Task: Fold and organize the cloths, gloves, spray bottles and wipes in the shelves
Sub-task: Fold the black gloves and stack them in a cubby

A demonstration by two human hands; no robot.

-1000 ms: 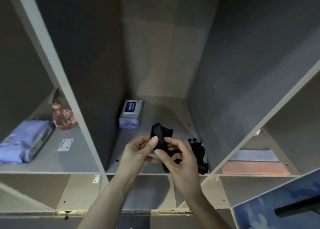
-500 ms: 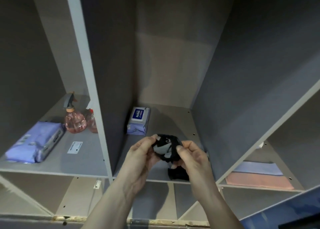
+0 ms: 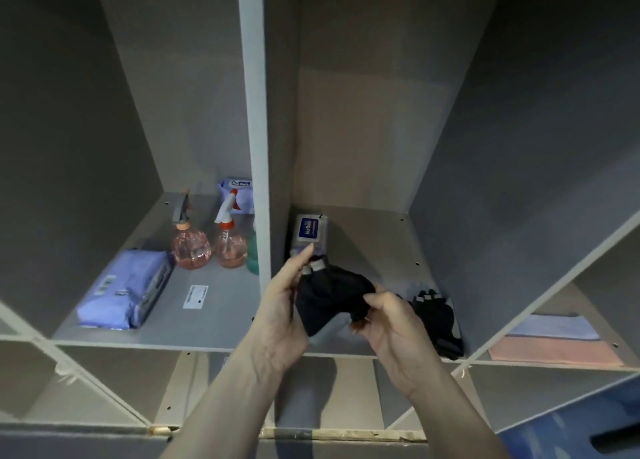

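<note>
Both my hands hold a black glove with grey fingertips in front of the middle compartment. My left hand grips its left side near the grey tips. My right hand pinches its right end. Another black glove lies on the middle shelf by the right wall. A wipes pack lies at the shelf's back left. In the left compartment stand two pink spray bottles, a green bottle, a large purple wipes pack and a small pack behind.
A vertical grey divider separates the left and middle compartments. Folded lilac cloth and folded pink cloth lie in the lower right compartment. A white label is stuck on the left shelf. Lower compartments show below the shelf edge.
The camera view swung left, showing more of the left compartment. The glove was bunched between my hands and is now stretched out between them, the left hand higher.
</note>
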